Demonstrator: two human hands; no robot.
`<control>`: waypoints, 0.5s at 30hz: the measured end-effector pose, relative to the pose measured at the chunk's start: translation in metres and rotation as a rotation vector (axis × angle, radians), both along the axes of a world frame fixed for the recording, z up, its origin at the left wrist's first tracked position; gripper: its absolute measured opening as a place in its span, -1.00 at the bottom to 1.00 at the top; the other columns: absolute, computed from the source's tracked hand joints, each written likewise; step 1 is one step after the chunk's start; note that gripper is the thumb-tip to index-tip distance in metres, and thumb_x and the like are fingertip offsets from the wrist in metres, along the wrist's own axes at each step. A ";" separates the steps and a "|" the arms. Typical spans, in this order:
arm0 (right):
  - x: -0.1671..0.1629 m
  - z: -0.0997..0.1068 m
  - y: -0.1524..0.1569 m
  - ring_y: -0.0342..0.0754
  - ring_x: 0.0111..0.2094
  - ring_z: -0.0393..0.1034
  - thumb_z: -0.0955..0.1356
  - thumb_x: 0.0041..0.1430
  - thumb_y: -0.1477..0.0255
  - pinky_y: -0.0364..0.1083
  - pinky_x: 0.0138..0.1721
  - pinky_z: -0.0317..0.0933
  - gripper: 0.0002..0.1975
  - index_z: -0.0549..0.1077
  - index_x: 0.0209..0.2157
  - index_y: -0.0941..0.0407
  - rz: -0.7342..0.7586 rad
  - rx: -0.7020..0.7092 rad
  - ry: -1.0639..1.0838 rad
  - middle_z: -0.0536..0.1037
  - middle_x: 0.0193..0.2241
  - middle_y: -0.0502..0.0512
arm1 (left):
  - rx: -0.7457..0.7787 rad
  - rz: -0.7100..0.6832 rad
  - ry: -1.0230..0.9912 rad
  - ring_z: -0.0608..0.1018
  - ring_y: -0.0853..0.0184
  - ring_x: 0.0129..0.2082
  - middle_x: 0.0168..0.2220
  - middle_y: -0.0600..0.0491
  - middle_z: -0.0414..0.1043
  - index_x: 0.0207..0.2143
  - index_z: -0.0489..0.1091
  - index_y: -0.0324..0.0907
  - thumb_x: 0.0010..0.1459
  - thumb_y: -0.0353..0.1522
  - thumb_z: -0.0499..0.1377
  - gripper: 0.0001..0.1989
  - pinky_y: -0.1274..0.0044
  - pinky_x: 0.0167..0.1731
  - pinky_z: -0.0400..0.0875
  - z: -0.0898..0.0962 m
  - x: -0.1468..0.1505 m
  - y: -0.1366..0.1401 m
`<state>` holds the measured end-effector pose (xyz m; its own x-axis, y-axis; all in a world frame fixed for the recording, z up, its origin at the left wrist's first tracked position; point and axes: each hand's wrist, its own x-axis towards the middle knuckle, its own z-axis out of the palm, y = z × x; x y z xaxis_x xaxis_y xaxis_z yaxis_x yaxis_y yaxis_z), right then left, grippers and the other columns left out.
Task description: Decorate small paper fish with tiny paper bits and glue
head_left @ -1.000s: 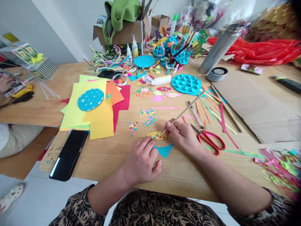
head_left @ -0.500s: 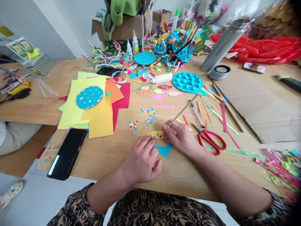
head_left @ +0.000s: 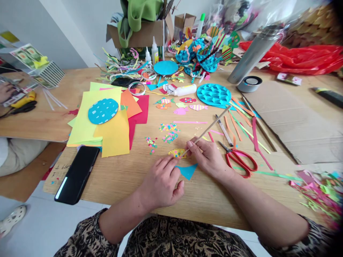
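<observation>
A small yellow paper fish (head_left: 177, 153) with coloured dots lies on the table. My right hand (head_left: 207, 157) pinches a thin wooden stick (head_left: 214, 122), whose lower tip meets the fish near its tail end. My left hand (head_left: 164, 182) rests palm down, fingers stretched out, with fingertips at the fish's lower edge. Just right of those fingers is a blue paper scrap (head_left: 188, 171). Beyond the fish sit small piles of paper confetti (head_left: 170, 136) and loose paper dots (head_left: 151, 142). Several finished paper fish, among them a red one (head_left: 187, 100), lie farther back.
Red-handled scissors (head_left: 241, 162) and a pen (head_left: 224, 130) lie to the right, near paper strips and a cardboard sheet (head_left: 302, 121). At left are coloured papers (head_left: 115, 139) and a phone (head_left: 77, 175). A steel flask (head_left: 254, 53) stands behind. Another person's hand (head_left: 5, 92) shows far left.
The stick has tilted slightly lower in my right hand, its tip still at the yellow fish. My left hand has stayed in nearly the same place.
</observation>
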<state>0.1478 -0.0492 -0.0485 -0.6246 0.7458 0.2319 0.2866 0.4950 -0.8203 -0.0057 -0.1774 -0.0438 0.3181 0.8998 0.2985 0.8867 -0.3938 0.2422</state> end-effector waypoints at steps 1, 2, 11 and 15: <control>0.000 0.000 0.000 -0.12 -0.51 0.35 0.17 0.36 0.25 -0.12 -0.45 0.19 -0.63 0.37 -0.46 0.11 0.001 0.022 -0.008 0.45 -0.54 0.05 | -0.002 -0.001 0.001 0.45 0.03 0.06 -0.02 -0.26 0.46 -0.28 0.42 -0.32 0.15 -0.31 0.06 -0.75 0.26 0.08 0.36 0.000 0.000 0.000; -0.001 0.001 0.000 -0.12 -0.51 0.35 0.17 0.36 0.26 -0.12 -0.44 0.19 -0.64 0.38 -0.45 0.11 0.003 0.045 -0.017 0.45 -0.54 0.05 | -0.005 -0.002 0.002 0.45 0.03 0.06 -0.01 -0.26 0.46 -0.27 0.42 -0.32 0.15 -0.31 0.06 -0.74 0.26 0.08 0.36 0.000 0.000 0.000; -0.002 0.001 0.000 -0.11 -0.51 0.35 0.18 0.36 0.31 -0.12 -0.45 0.18 -0.66 0.36 -0.48 0.10 0.009 0.090 -0.028 0.44 -0.54 0.05 | -0.007 0.001 0.000 0.45 0.02 0.06 -0.02 -0.28 0.46 -0.26 0.42 -0.34 0.15 -0.31 0.06 -0.73 0.25 0.08 0.36 0.000 0.000 0.000; 0.000 -0.001 0.000 -0.11 -0.50 0.36 0.17 0.36 0.28 -0.11 -0.42 0.21 -0.65 0.38 -0.45 0.11 -0.011 0.013 0.024 0.46 -0.53 0.05 | -0.010 0.001 0.002 0.45 0.02 0.06 -0.02 -0.27 0.46 -0.26 0.42 -0.34 0.15 -0.31 0.06 -0.74 0.25 0.07 0.36 -0.001 0.000 0.000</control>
